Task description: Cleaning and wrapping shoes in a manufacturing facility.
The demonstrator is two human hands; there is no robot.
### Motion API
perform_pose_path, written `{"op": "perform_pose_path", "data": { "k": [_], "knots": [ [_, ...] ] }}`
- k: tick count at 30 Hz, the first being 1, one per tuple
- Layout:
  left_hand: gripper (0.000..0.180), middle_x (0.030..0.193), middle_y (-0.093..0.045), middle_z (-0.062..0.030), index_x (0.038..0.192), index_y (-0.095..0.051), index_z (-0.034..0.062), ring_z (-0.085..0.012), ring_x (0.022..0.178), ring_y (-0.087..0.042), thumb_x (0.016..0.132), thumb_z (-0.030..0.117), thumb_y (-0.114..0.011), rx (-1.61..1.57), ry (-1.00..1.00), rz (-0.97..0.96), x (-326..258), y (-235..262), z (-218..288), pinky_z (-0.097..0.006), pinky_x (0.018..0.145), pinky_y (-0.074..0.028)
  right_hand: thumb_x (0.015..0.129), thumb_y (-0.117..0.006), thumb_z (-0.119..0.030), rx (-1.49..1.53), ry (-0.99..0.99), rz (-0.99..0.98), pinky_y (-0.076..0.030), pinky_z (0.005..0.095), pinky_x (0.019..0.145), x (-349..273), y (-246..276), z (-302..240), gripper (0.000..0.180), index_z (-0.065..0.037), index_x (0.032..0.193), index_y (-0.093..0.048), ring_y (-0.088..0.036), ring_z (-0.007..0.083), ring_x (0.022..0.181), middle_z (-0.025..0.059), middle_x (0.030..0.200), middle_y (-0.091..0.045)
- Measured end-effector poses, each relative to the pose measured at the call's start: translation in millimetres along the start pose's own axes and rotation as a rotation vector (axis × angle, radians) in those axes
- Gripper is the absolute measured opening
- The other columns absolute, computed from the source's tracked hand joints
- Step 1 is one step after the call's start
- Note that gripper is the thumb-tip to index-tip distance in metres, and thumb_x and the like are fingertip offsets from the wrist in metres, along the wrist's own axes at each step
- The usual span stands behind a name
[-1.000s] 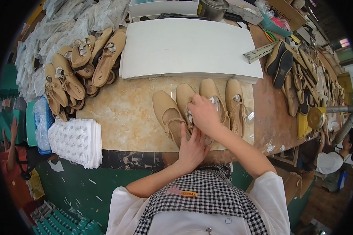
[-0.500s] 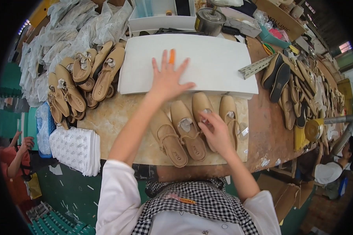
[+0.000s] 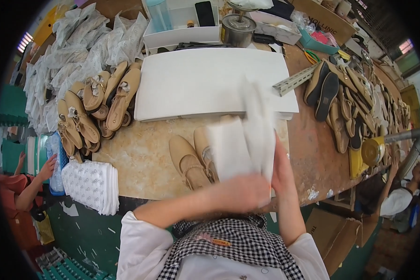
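A sheet of white paper (image 3: 233, 147), folded and smeared by motion, stands up between my hands over the near part of the table. My left hand (image 3: 252, 192) reaches across my front and closes on its lower edge. On the paper's right side, my right hand (image 3: 280, 163) grips it, its fingers partly hidden behind the sheet. Just left of the paper lies a tan slip-on shoe (image 3: 184, 156). Another tan shoe (image 3: 202, 142) beside it is partly covered by the paper, which hides what else lies there. Beyond them rests a thick stack of white paper (image 3: 205, 79).
Tan shoes (image 3: 123, 100) are heaped at the left before wrapped bundles (image 3: 79, 56). Folded printed tissue (image 3: 89, 184) sits at the near left edge. A metal angle bar (image 3: 294, 80) and more shoes (image 3: 343, 107) lie right. A metal can (image 3: 238, 31) stands behind. Co-workers are at both sides.
My left hand has come off the paper stack and back toward me. My right hand has left the shoes. A white sheet is now between both hands, in front of the shoes.
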State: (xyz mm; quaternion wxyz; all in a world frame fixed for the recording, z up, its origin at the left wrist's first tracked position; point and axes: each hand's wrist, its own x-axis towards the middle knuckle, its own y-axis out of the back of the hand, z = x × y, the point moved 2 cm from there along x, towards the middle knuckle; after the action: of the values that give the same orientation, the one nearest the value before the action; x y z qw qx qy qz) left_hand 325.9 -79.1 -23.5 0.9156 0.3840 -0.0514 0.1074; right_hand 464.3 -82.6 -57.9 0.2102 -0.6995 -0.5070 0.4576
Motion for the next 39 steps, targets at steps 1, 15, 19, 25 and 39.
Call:
{"op": "perform_pose_path", "data": {
  "k": [1,15,19,25,39],
  "knots": [
    [0.015,0.082,-0.058,-0.0089,0.079,-0.058,0.0028,-0.0277,0.083,-0.058,0.066,0.01,-0.063,0.118,-0.282,0.262,-7,-9,16,-0.036,0.079,-0.046,0.092,-0.052,-0.026,-0.197,-0.02,0.025,-0.049,0.0313,0.089,-3,8,8,0.046,-0.009,0.134,-0.042,-0.056,0.0175,0.107,0.0093,0.124,-0.054],
    [0.044,0.128,-0.052,-0.0089,0.133,-0.044,0.0026,-0.0167,0.116,-0.049,0.099,0.029,-0.034,-1.288,0.751,1.203,-114,18,-19,-0.03,0.099,-0.037,0.071,-0.066,-0.001,-1.648,0.933,-0.757,-0.045,0.0351,0.094,-33,-90,94,0.071,-0.002,0.136,-0.037,-0.048,0.0217,0.121,0.0183,0.135,-0.044],
    [0.051,0.126,-0.051,-0.018,0.127,-0.046,-0.0046,-0.0297,0.12,-0.045,0.092,0.033,-0.045,-0.142,0.879,0.712,-132,-10,-33,-0.039,0.107,-0.029,0.069,-0.065,0.001,-1.112,0.339,-0.318,-0.049,0.0343,0.089,31,-60,75,0.064,-0.003,0.13,-0.046,-0.057,0.0207,0.109,0.0157,0.122,-0.057],
    [0.067,0.126,-0.049,-0.0191,0.125,-0.046,-0.0051,-0.0321,0.127,-0.034,0.083,0.047,-0.054,0.518,0.926,0.222,-119,-84,-6,-0.058,0.104,-0.019,0.068,-0.064,-0.006,-2.151,0.758,-0.755,-0.047,0.0333,0.073,26,-53,120,0.032,-0.009,0.1,-0.065,-0.056,0.0207,0.083,0.0044,0.085,-0.053],
    [0.088,0.139,-0.034,-0.0255,0.131,-0.038,-0.009,-0.0345,0.134,-0.024,0.078,0.059,-0.055,0.603,0.881,0.121,-117,-96,-8,-0.052,0.102,-0.029,0.068,-0.073,-0.024,-2.175,0.787,-0.376,-0.049,0.0361,0.074,59,-62,137,0.05,-0.007,0.113,-0.058,-0.057,0.026,0.09,0.0096,0.095,-0.057]
  ]
}}
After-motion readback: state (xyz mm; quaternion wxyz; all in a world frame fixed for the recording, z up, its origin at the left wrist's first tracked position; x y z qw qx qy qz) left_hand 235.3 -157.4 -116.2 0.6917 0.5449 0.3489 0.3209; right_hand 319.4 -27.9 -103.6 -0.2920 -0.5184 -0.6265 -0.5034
